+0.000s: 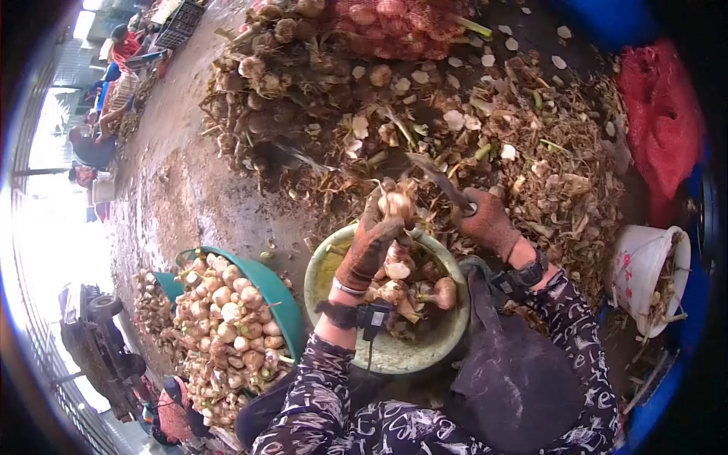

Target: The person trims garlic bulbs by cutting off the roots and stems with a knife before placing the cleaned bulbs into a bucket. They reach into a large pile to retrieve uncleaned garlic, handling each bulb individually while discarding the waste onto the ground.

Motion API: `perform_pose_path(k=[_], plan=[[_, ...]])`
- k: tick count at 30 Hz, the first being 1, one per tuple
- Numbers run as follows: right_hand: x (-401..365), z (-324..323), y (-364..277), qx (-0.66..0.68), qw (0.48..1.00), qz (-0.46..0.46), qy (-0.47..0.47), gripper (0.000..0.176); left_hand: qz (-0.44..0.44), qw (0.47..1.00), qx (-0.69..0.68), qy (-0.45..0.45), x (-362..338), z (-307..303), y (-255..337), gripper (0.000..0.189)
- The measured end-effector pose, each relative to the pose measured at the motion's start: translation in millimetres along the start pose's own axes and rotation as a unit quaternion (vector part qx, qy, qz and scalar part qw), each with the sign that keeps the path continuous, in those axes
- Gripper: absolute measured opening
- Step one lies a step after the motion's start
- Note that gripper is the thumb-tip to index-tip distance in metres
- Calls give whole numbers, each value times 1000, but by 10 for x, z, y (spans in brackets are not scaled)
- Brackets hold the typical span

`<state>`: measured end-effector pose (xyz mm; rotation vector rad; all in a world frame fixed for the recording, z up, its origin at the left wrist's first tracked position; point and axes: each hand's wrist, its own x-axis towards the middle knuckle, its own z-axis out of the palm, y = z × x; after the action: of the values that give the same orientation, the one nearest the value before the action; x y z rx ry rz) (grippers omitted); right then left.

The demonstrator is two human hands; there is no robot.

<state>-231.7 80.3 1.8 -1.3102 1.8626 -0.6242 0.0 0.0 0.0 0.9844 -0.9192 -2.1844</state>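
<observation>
My left hand [371,243], in a dirty work glove, is closed around a garlic bulb [396,203] with roots and loose skin on it. Below that hand sits a pale green basin [312,292] with several garlic bulbs [442,293] in it. In my gloved right hand [489,224] is a knife [440,182], its blade pointing up and left toward the bulb, apart from it. The fingers of my right hand wrap around the handle, which is mostly hidden.
Uncut garlic [265,83] with stalks is heaped ahead, beside a red mesh sack [398,26]. Trimmings [561,182] cover the ground to the right, near a white bucket [637,265]. A teal tub [277,296] of garlic lies left. Other people [125,45] sit farther off.
</observation>
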Motion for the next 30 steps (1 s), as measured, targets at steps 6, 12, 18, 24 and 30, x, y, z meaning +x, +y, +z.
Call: perform_pose_path(k=[6,12,18,24,30], plan=[[-153,-67,-5,89,996,-32,2,23,8,989,139,56,58,463,49,59],[-294,-294,-356,14,986,-141,83,21,4,996,84,15,-112,481,136,49],[-283,-261,-498,-64,966,-249,42,31,193,791,577,-66,-178,219,-151,32],[-178,-31,-321,-65,960,-253,96,24,237,700,673,27,-165,208,-541,31],[216,86,763,-196,970,-2,143,23,148,966,214,-3,-437,973,361,52]])
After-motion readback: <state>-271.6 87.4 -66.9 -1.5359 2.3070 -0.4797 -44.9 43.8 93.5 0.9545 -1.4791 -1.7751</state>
